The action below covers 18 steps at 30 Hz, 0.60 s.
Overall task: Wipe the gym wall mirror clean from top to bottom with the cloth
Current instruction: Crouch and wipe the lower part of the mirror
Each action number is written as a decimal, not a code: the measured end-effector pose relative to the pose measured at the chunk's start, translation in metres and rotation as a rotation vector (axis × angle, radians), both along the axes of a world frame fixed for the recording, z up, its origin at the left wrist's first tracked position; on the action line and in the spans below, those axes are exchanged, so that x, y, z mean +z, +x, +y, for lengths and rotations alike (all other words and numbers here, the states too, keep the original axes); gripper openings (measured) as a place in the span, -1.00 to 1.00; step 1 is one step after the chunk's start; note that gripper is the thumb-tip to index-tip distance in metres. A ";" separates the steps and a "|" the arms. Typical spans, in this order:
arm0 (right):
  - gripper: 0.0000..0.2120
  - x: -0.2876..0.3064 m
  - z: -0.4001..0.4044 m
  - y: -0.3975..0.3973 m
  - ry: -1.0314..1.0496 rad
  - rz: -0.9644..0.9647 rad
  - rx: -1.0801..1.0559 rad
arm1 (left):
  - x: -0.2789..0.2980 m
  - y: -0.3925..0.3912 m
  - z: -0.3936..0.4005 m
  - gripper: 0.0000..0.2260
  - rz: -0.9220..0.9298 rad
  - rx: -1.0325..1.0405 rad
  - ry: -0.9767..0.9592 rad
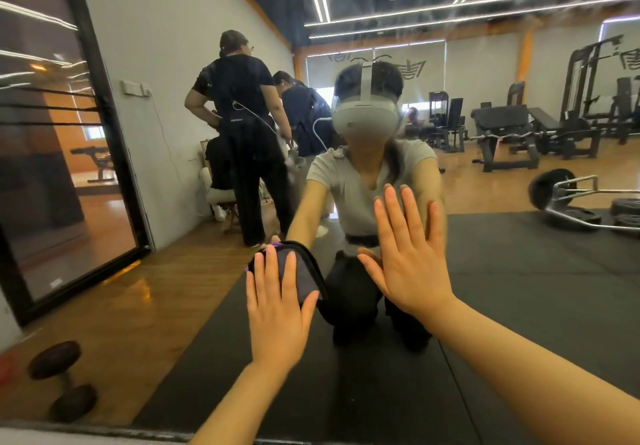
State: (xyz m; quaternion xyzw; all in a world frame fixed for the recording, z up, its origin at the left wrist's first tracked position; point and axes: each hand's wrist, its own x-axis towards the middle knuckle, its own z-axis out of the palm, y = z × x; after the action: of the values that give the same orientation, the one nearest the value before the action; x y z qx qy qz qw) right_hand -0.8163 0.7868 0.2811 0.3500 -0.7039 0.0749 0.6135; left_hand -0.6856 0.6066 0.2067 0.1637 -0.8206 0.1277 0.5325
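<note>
Left hand [277, 309] flat, fingers straight, pressing cloth [300, 271] low on mirror [519, 271]; right hand [408, 257] open, flat on glass; bottom edge near.

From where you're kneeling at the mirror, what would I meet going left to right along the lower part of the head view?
Reflected dumbbell → left hand pressing the cloth flat on the mirror → right hand flat on the glass → reflected barbell plates.
</note>
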 end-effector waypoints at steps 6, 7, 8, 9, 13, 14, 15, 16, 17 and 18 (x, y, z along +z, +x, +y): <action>-0.27 0.001 0.000 0.000 -0.001 0.009 -0.012 | 0.060 -0.001 -0.010 -0.37 0.077 -0.080 0.027; -0.27 0.001 0.001 0.000 -0.003 0.010 -0.011 | 0.080 -0.003 -0.012 -0.37 0.110 -0.096 0.056; -0.28 0.001 0.001 0.000 -0.005 0.009 -0.010 | 0.101 -0.004 -0.014 -0.37 0.146 -0.114 0.084; -0.28 0.000 0.001 0.000 -0.005 0.007 -0.010 | 0.121 -0.005 -0.016 -0.38 0.179 -0.129 0.111; -0.28 0.001 0.001 0.001 0.003 0.008 -0.013 | 0.158 -0.004 -0.018 -0.40 0.245 -0.158 0.178; -0.28 0.001 0.001 0.001 0.004 0.009 -0.013 | 0.154 -0.003 -0.018 -0.41 0.245 -0.156 0.176; -0.28 0.001 0.002 0.001 0.004 0.009 -0.012 | 0.145 -0.002 -0.018 -0.42 0.242 -0.155 0.174; -0.28 0.001 0.002 0.002 0.004 0.007 -0.010 | 0.132 -0.001 -0.017 -0.42 0.236 -0.155 0.176; -0.28 0.001 0.002 0.002 0.004 0.003 -0.008 | 0.117 0.000 -0.016 -0.42 0.228 -0.155 0.186; -0.28 0.001 0.002 0.002 0.005 -0.002 -0.009 | 0.101 0.001 -0.014 -0.41 0.217 -0.156 0.205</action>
State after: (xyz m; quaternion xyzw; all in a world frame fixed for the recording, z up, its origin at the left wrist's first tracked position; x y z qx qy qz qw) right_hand -0.8140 0.7893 0.2819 0.3484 -0.7062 0.0705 0.6123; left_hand -0.6841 0.5926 0.3075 0.1657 -0.7771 -0.0170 0.6069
